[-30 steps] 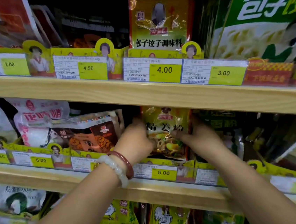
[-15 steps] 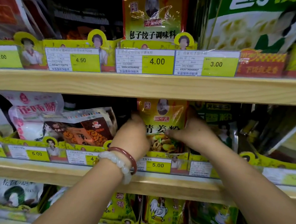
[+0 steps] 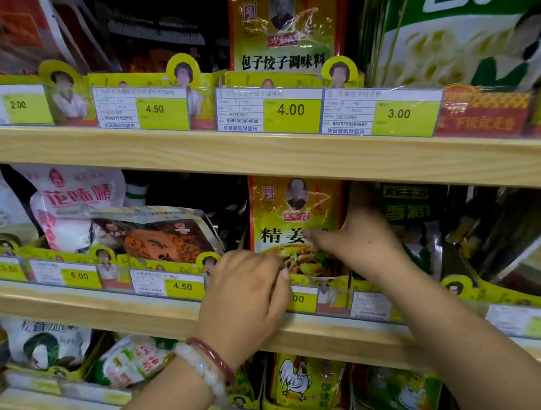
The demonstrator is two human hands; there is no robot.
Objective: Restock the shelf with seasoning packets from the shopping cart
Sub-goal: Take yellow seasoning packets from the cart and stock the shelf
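Observation:
A yellow seasoning packet (image 3: pixel 289 220) with a portrait and a food picture stands upright on the middle shelf (image 3: pixel 85 305), its foot inside a yellow display tray. My right hand (image 3: pixel 365 245) grips the packet's right edge, with the thumb on the front and the fingers hidden behind. My left hand (image 3: pixel 243 295), with two bracelets on its wrist, is in front of the price rail at the packet's lower left corner. Its fingers are curled, and I cannot see whether they pinch anything. The shopping cart is out of view.
A brown-orange pouch (image 3: pixel 159 236) and a pink-white bag (image 3: pixel 72 204) lie left of the packet, and green packets (image 3: pixel 408 219) stand to its right. The upper shelf (image 3: pixel 268 151) hangs low over the slot. Chicken-print packets (image 3: pixel 304 382) fill the shelf below.
The packet now stands taller and straighter in its slot. My left hand has dropped from the packet's left edge to the price rail. My right hand has stayed on the right edge.

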